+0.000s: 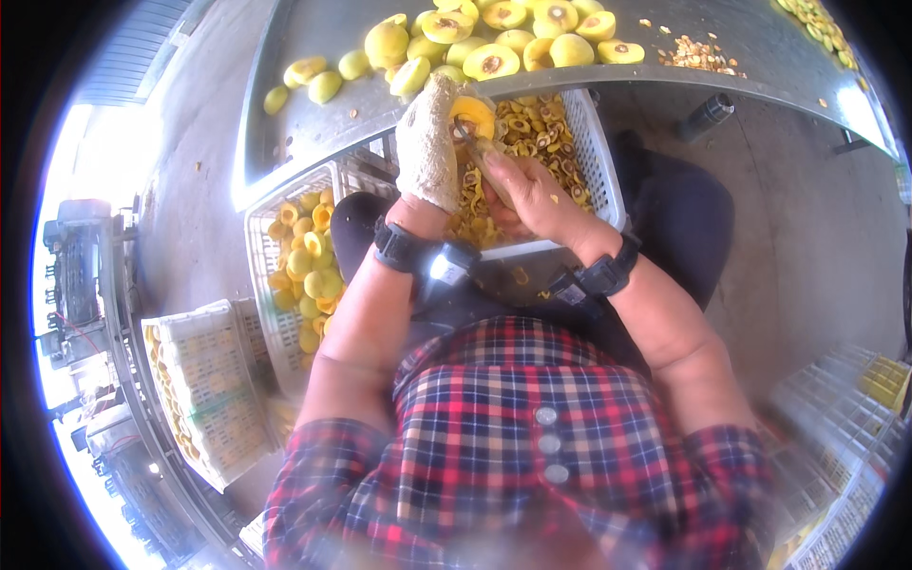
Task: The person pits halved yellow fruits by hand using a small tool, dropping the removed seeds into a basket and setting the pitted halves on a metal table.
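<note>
My left hand, in a knitted white glove, holds a yellow halved stone fruit, its cut face towards my right side. My right hand is bare and grips the handle of a small pitting knife. The tool's metal tip reaches into the middle of the fruit, at the brown pit area. Both hands are above a white plastic crate on or between my legs, which holds yellow scraps and brown pit pieces. The glove hides part of the fruit.
A metal table beyond my hands bears a pile of halved fruit and a small heap of pit fragments. To my left stands a crate of hollowed halves, beside another white crate. Stacked crates are at lower right.
</note>
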The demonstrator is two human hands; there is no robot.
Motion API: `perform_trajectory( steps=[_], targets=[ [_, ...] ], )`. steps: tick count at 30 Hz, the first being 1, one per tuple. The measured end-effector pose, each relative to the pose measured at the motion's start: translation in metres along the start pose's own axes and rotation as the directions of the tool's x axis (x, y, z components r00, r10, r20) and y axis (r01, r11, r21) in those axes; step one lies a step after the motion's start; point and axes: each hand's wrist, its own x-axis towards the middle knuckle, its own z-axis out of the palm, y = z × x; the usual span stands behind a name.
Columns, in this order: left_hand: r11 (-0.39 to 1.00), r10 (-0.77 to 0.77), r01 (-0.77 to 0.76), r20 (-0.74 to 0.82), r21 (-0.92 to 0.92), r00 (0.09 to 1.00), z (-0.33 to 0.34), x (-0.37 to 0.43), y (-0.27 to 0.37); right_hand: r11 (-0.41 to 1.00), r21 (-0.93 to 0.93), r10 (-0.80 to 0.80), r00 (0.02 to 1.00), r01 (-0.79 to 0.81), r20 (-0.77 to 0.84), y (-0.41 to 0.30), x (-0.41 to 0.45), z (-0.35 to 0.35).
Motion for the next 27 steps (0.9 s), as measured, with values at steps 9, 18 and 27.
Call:
perform_trajectory(
  steps=[9, 18, 27],
  targets=[
    [0.999, -0.036, 0.030, 0.154, 0.041, 0.987, 0.000, 0.004, 0.007, 0.717, 0.483, 0.394, 0.864, -0.502, 0.313, -0.008, -0.008, -0.002],
    [0.994, -0.085, 0.090, 0.071, -0.065, 0.994, 0.017, 0.000, 0.011, 0.583, 0.571, 0.273, 0.801, -0.579, 0.533, 0.003, -0.010, -0.011],
    [0.937, 0.330, -0.348, -0.232, -0.042, 0.915, -0.117, 0.030, 0.077, 0.916, -0.380, 0.101, 0.990, -0.129, -0.093, 0.063, 0.013, -0.037]
  ],
)
